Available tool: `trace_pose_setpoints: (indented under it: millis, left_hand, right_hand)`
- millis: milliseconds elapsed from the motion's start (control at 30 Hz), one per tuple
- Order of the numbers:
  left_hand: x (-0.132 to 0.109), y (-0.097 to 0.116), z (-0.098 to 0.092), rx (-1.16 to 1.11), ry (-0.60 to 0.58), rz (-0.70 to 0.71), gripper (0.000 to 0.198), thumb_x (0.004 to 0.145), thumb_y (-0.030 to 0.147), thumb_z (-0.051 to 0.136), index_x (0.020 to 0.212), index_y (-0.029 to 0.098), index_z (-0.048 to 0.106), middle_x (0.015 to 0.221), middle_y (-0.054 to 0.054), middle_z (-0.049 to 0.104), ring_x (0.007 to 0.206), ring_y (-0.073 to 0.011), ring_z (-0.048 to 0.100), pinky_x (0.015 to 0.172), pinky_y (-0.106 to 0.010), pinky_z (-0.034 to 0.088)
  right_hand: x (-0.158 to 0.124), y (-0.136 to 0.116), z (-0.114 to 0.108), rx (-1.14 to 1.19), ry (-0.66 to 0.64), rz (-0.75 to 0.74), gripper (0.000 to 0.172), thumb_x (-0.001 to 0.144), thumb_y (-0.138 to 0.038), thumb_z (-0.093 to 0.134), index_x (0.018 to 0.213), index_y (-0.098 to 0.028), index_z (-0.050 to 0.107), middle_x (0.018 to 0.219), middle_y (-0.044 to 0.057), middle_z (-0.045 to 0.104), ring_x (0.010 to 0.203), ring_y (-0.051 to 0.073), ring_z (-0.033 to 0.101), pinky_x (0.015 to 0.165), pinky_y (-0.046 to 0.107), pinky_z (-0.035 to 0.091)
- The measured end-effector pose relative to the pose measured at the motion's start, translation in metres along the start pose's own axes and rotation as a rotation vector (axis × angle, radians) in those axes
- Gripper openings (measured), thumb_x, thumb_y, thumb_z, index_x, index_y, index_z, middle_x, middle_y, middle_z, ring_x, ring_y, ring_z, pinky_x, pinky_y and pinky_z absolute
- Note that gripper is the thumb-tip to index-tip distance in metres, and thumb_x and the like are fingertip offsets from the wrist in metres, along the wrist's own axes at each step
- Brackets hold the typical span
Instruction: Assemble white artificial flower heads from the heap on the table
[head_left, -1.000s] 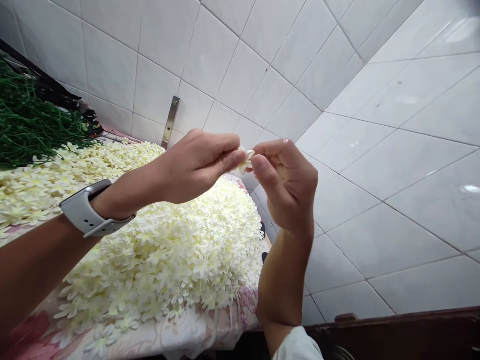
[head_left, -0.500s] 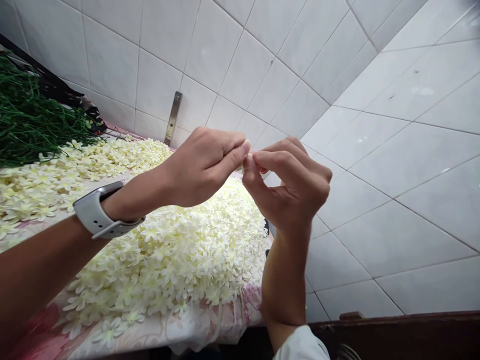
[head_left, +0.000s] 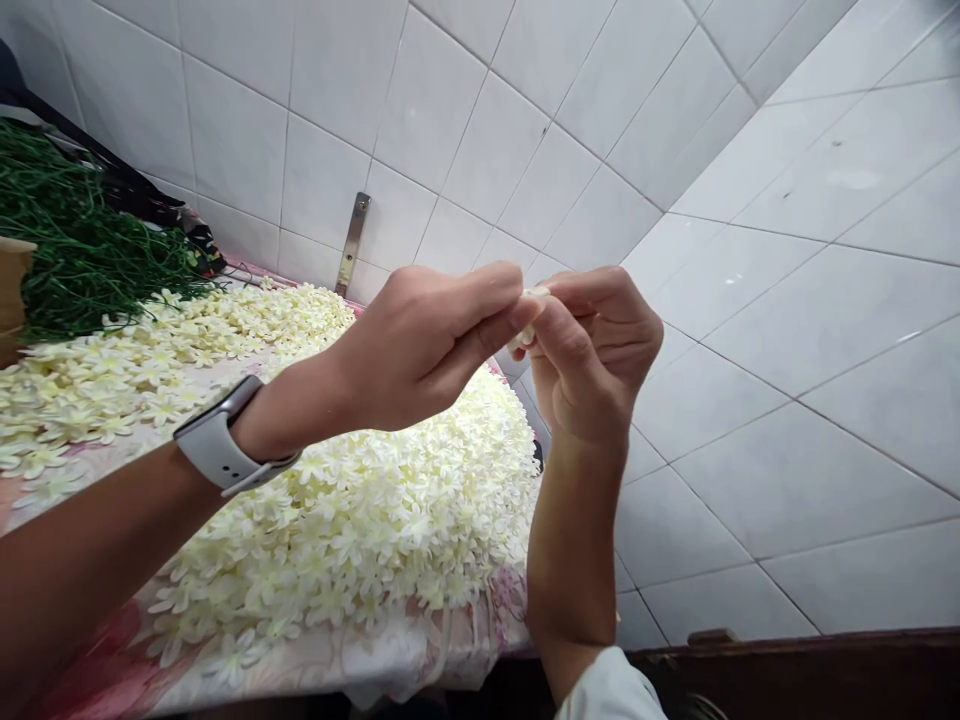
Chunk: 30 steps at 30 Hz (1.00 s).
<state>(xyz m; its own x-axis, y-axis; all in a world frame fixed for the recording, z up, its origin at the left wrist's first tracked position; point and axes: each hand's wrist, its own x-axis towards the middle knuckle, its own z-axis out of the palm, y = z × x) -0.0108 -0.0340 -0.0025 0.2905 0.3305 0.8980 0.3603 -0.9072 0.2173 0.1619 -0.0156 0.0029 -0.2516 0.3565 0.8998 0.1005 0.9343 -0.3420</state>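
Observation:
A small cream artificial flower (head_left: 529, 316) is pinched between my left hand (head_left: 427, 345) and my right hand (head_left: 596, 355), and the fingertips hide most of it. Only a few pale petals show. A white smartwatch (head_left: 217, 445) sits on my left wrist. Below both hands lies a wide heap of similar cream flowers (head_left: 352, 530), not touched by either hand. A white sleeve (head_left: 611, 690) covers my right forearm at the bottom of the view.
The flower heap covers a pink floral cloth (head_left: 330, 665). A bundle of thin green wiry stems (head_left: 90, 250) lies at the left, with a cardboard piece (head_left: 11, 290) at the edge. White tiled walls rise behind, with a metal bracket (head_left: 352, 245). A dark wooden edge (head_left: 795, 675) runs along the lower right.
My hands have turned the flower and closed around it, so fewer petals show than a second ago. The cardboard piece has come into view at the left as the view shifted slightly.

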Motion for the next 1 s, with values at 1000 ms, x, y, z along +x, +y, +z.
trace_pose_setpoints:
  millis: [1000]
  left_hand:
    - [-0.004,-0.018,0.018,-0.053,0.110,-0.042,0.032,0.098,0.037,0.054,0.071,0.020,0.046,0.059,0.004,0.046,0.055,-0.0102,0.038,0.054,-0.025,0.033]
  right_hand:
    - [-0.006,0.008,0.023,-0.043,0.062,-0.010,0.015,0.099,-0.035,0.060,0.092,-0.025,0.053,0.086,-0.001,0.053,0.077,0.011,0.058,0.069,0.029,0.057]
